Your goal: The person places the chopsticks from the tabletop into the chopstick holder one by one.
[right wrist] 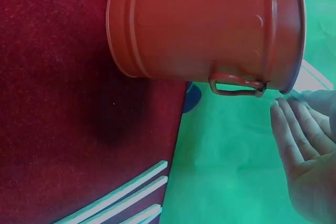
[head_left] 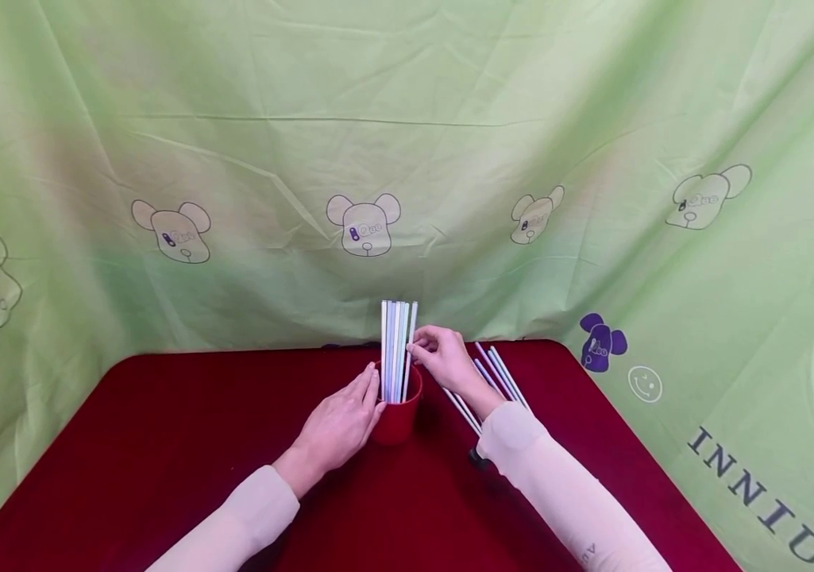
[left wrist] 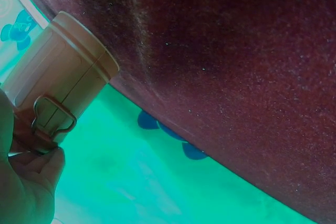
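A small red bucket (head_left: 394, 425) stands upright on the table, with several long pale sticks (head_left: 392, 342) rising out of it. At the bucket's left side my left hand (head_left: 335, 421) holds its rim, fingers at the back and thumb towards the front. My right hand (head_left: 445, 361) pinches the rightmost stick (head_left: 414, 314) between thumb and fingertips, just above the rim; its lower end is inside the bucket. In the right wrist view, the right fingers (right wrist: 294, 135) are close by the rim and a small wire handle (right wrist: 236, 84).
More pale sticks (head_left: 503, 373) lie on the dark red tabletop (head_left: 185, 453) at the right, partly hidden by my right forearm. A small black object (head_left: 476, 458) shows beneath that sleeve. Green curtain (head_left: 271, 159) printed with bear heads hangs behind the table and along its sides.
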`<state>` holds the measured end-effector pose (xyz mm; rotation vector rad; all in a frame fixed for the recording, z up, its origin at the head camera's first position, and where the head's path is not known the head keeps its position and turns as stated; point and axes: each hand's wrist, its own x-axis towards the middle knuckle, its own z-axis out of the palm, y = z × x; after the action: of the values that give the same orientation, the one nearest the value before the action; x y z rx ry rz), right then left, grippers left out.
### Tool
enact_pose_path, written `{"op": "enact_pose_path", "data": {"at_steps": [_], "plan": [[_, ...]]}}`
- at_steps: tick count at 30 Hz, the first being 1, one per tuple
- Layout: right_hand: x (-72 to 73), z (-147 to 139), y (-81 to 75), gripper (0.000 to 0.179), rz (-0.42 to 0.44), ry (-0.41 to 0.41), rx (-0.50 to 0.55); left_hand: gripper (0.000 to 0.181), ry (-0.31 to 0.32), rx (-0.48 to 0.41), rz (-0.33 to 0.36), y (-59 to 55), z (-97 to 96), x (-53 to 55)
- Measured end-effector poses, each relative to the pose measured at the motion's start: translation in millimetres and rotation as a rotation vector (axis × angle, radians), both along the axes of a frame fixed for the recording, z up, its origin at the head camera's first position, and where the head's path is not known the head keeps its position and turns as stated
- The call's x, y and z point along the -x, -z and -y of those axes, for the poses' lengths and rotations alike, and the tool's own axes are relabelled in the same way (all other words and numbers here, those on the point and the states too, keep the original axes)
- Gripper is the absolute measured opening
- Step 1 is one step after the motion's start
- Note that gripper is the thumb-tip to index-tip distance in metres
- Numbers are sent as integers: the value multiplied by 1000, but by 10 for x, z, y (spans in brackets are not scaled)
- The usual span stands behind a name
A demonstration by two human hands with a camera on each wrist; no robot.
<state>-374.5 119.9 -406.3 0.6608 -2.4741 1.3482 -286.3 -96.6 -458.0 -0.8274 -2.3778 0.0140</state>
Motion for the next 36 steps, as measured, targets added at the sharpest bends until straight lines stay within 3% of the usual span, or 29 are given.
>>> {"op": "enact_pose_path", "data": {"at_steps": [6, 16, 21, 28, 32, 36], "plan": [[11, 56, 58, 13, -28, -6, -106, 52, 17, -5, -10, 19, 2, 4], [-22, 43, 83, 21, 4, -8, -88, 52, -2, 3, 36, 21, -10, -8], [-30, -73, 53, 22, -15, -1, -125, 52, -7, -5, 26, 7, -7, -6], [24, -365, -6, 18, -99, 4, -317, 52, -2, 1, 26, 1, 6, -6], [82, -581, -56, 20, -174, 45, -467, 52, -4, 9, 17, 0, 13, -2], [150, -809, -65, 24, -177, 102, -572, 53, -2, 16, 14, -3, 13, 0]]}}
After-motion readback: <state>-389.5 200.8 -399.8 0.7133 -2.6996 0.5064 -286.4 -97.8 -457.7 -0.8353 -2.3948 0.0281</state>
